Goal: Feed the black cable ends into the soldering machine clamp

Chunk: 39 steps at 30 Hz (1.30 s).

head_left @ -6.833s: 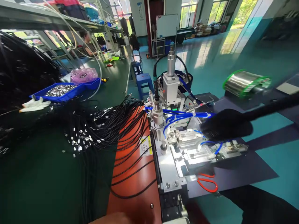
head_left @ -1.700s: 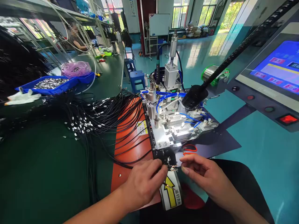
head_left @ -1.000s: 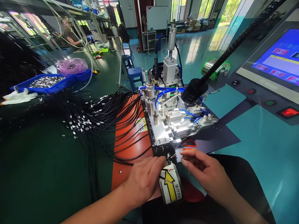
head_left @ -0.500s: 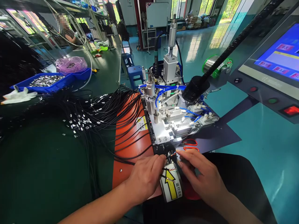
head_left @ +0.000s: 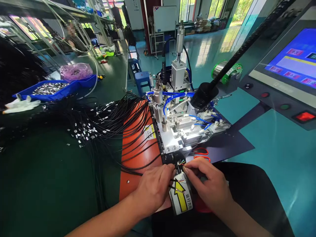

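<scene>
My left hand (head_left: 156, 184) is closed around black cables, whose stripped ends poke out to the right past the fingers. Thin coloured wires (head_left: 182, 162) fan out from one cable end between my hands. Thumb and forefinger of my right hand (head_left: 206, 179) are pinched together at these wires. Below the fingertips is a rounded guard (head_left: 181, 197) with a yellow arrow label. Just beyond my hands stands a metal machine (head_left: 187, 125) with blue air tubes. More black cables (head_left: 138, 144) lie across the orange plate (head_left: 133, 184) and reach the machine's left edge.
Red-handled scissors (head_left: 201, 151) lie beyond my right hand. A blue tray (head_left: 46, 90) of small metal parts and a white glove (head_left: 22, 103) are at the left. A touchscreen panel (head_left: 291, 72) stands right, near a solder wire spool (head_left: 225, 72). One person (head_left: 74, 39) sits far back.
My right fingertips have moved slightly left and down, closer to my left hand. The coloured wires now spread more visibly. My left hand keeps its hold on the cables.
</scene>
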Tool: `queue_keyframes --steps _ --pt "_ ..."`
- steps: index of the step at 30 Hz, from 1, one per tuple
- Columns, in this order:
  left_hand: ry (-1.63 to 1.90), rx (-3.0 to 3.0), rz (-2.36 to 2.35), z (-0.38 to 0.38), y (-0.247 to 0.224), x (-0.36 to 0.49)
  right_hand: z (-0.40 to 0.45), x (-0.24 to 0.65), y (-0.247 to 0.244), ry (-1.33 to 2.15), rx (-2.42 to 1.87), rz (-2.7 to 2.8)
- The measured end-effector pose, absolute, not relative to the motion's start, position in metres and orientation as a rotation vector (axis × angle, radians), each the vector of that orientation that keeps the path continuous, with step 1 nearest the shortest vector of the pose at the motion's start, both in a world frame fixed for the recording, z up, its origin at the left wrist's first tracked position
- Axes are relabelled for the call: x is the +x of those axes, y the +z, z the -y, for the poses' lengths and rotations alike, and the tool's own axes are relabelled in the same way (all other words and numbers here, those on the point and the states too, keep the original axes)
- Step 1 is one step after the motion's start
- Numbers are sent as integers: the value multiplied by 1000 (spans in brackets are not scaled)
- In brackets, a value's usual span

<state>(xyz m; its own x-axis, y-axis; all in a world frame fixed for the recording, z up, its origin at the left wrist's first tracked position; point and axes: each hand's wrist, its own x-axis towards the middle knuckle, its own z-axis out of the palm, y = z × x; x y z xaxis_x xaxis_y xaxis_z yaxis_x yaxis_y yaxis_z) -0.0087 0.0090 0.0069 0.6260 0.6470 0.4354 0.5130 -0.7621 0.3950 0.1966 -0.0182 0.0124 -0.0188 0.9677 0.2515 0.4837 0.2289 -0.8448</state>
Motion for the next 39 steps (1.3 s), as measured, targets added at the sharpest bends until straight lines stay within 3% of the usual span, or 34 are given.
queue_keyframes --steps 18,25,28,33,39 --pt "819 2593 -989 -6 4 -9 20 173 0 498 -1260 1674" --pt "809 2593 -981 -7 4 -8 16 206 19 1191 -1448 1345" --pt "804 2588 -976 -8 4 -8 8 215 21 1334 -1423 1256" --pt "813 2596 -959 -8 7 -8 4 208 21 1399 -1331 1304" --pt "837 2584 -955 -9 8 -8 9 199 24 1206 -1416 1425"
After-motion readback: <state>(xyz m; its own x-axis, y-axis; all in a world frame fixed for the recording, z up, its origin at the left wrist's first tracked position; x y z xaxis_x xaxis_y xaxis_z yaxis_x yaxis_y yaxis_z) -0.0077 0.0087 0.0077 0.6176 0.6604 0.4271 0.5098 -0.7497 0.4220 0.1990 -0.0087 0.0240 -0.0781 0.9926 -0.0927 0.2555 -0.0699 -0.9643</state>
